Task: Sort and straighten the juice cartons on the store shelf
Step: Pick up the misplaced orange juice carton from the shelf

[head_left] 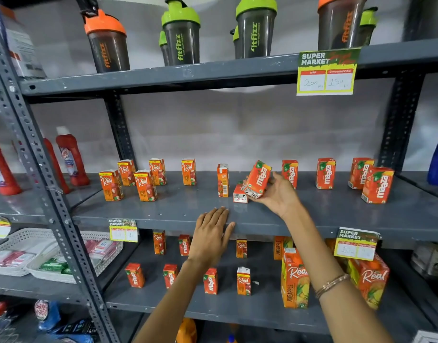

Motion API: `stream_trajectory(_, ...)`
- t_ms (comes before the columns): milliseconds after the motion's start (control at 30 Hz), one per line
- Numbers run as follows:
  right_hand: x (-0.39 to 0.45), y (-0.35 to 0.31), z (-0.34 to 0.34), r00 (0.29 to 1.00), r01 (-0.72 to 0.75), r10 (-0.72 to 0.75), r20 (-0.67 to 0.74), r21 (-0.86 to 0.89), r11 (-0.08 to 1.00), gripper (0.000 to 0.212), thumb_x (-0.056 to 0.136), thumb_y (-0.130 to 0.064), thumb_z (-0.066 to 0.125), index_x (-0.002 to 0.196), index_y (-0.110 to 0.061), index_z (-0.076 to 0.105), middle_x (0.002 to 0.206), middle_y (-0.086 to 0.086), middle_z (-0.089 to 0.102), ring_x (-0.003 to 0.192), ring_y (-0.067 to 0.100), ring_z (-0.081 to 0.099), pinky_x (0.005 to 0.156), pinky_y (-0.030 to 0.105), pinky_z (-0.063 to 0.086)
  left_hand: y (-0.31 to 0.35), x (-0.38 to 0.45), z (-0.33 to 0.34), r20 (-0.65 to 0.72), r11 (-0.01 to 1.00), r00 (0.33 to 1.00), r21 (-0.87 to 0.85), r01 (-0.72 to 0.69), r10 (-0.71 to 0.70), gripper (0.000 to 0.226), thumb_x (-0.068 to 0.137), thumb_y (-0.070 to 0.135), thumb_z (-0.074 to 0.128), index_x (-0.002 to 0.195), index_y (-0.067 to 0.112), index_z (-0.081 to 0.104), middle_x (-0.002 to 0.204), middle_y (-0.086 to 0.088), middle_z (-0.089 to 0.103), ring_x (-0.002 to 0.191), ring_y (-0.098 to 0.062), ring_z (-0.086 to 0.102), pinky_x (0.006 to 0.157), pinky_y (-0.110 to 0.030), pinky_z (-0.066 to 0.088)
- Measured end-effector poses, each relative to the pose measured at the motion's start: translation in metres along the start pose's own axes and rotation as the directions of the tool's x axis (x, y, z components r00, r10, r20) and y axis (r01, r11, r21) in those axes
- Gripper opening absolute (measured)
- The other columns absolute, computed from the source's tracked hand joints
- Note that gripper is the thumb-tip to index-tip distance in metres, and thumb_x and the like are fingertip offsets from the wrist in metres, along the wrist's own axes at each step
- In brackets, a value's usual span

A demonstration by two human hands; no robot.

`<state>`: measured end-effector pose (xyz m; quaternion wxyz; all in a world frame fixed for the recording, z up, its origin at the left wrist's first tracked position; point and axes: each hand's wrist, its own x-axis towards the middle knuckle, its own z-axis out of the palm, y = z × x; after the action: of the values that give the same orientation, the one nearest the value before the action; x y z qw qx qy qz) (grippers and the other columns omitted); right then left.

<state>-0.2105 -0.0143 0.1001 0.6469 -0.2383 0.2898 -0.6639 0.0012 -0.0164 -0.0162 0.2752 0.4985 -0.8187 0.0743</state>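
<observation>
My right hand (278, 194) grips a small Maaza carton (258, 179), tilted and lifted off the grey middle shelf (178, 209). Below it a carton (240, 193) lies on its side. A Real carton (223, 180) stands just left of it, side face forward. Several Real cartons (141, 178) stand at the shelf's left and several Maaza cartons (349, 175) at its right. My left hand (211, 232) rests flat on the shelf's front edge, holding nothing.
The lower shelf (237, 310) holds small Maaza and Real cartons mixed, plus large Real pineapple packs (294, 280). Shaker bottles (180, 33) stand on the top shelf. Red bottles (71, 157) and white baskets (39, 253) fill the left bay. Price tags (325, 71) hang from shelf edges.
</observation>
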Motion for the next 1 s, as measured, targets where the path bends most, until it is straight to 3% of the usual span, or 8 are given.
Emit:
stream_trajectory(100, -0.025, 0.003, 0.006, 0.995, 0.012, -0.015, 0.094, 0.035, 0.999, 0.041, 0.102, -0.038, 0.045, 0.135, -0.016, 0.052, 0.127, 0.019, 0.068, 0.108, 0.033, 0.071, 0.087, 0.053, 0.053, -0.001, 0.001, 0.001, 0.009, 1.0, 1.0, 0.005, 0.009, -0.009, 0.064, 0.102, 0.063, 0.008, 0.153, 0.031, 0.03, 0.161, 0.009, 0.035, 0.152, -0.013, 0.028, 0.121, -0.03, 0.0)
stream_trajectory(200, -0.056, 0.005, 0.018, 0.987, 0.072, -0.071, 0.145, -0.003, 0.997, 0.039, 0.099, -0.045, 0.047, 0.128, -0.02, 0.057, 0.114, 0.012, 0.076, 0.095, 0.025, 0.077, 0.079, 0.045, 0.057, -0.001, 0.0, 0.001, 0.026, 1.0, 1.0, 0.006, 0.017, -0.017, 0.064, 0.101, 0.064, 0.007, 0.153, 0.032, 0.029, 0.162, 0.009, 0.034, 0.152, -0.013, 0.028, 0.12, -0.03, -0.001)
stream_trajectory(333, -0.106, 0.003, 0.042, 0.966, 0.235, -0.208, 0.155, -0.178, 0.956, 0.032, 0.1, -0.047, 0.044, 0.12, -0.027, 0.06, 0.099, -0.002, 0.076, 0.085, 0.014, 0.076, 0.066, 0.03, 0.061, -0.001, 0.0, -0.001, 0.044, 0.999, 0.999, -0.008, 0.032, -0.031, 0.065, 0.101, 0.064, 0.008, 0.154, 0.031, 0.028, 0.162, 0.008, 0.033, 0.153, -0.014, 0.026, 0.12, -0.03, -0.001)
stream_trajectory(433, -0.153, -0.002, 0.058, 0.941, 0.294, -0.237, 0.241, -0.237, 0.926, 0.046, 0.1, -0.05, 0.038, 0.133, -0.022, 0.055, 0.112, 0.002, 0.072, 0.091, 0.016, 0.074, 0.069, 0.029, 0.06, 0.003, -0.002, -0.004, 0.058, 0.999, 0.998, -0.011, 0.031, -0.03, 0.067, 0.101, 0.062, 0.006, 0.154, 0.028, 0.028, 0.163, 0.006, 0.032, 0.153, -0.015, 0.026, 0.122, -0.032, 0.0)
stream_trajectory(533, -0.197, -0.01, 0.07, 0.896, 0.317, -0.219, 0.385, -0.21, 0.925, 0.055, 0.093, -0.053, 0.039, 0.129, -0.015, 0.056, 0.102, 0.006, 0.075, 0.082, 0.017, 0.075, 0.068, 0.032, 0.06, 0.009, -0.003, -0.011, 0.057, 1.0, 0.998, -0.007, 0.02, -0.02, 0.066, 0.101, 0.057, 0.006, 0.151, 0.025, 0.035, 0.159, 0.003, 0.039, 0.151, -0.017, 0.03, 0.127, -0.038, 0.01)
stream_trajectory(633, -0.226, -0.015, 0.078, 0.86, 0.349, -0.225, 0.459, -0.206, 0.914, 0.068, 0.094, -0.053, 0.035, 0.141, -0.005, 0.046, 0.11, 0.012, 0.066, 0.085, 0.021, 0.07, 0.072, 0.035, 0.056, 0.016, -0.004, -0.018, 0.074, 1.0, 0.997, 0.0, 0.014, -0.014, 0.059, 0.104, 0.051, 0.011, 0.145, 0.023, 0.042, 0.154, 0.001, 0.046, 0.147, -0.018, 0.036, 0.126, -0.041, 0.019)
stream_trajectory(867, -0.242, -0.018, 0.074, 0.842, 0.402, -0.231, 0.488, -0.281, 0.871, 0.087, 0.079, -0.065, 0.047, 0.144, -0.008, 0.042, 0.108, 0.009, 0.067, 0.084, 0.02, 0.07, 0.075, 0.038, 0.054, 0.023, -0.005, -0.026, 0.12, 1.0, 0.993, 0.011, 0.022, -0.023, 0.055, 0.106, 0.045, 0.015, 0.152, 0.021, 0.033, 0.162, -0.001, 0.035, 0.152, -0.02, 0.027, 0.127, -0.045, 0.015)
stream_trajectory(1000, -0.222, -0.011, 0.047, 0.894, 0.408, -0.279, 0.352, -0.377, 0.832, 0.079, 0.081, -0.06, 0.049, 0.144, -0.014, 0.042, 0.127, 0.018, 0.064, 0.097, 0.026, 0.07, 0.082, 0.042, 0.057, 0.023, -0.005, -0.025, 0.133, 0.998, 0.99, -0.015, 0.057, -0.055, 0.058, 0.106, 0.047, 0.016, 0.156, 0.02, 0.028, 0.165, 0.0, 0.028, 0.155, -0.02, 0.02, 0.129, -0.043, 0.009)
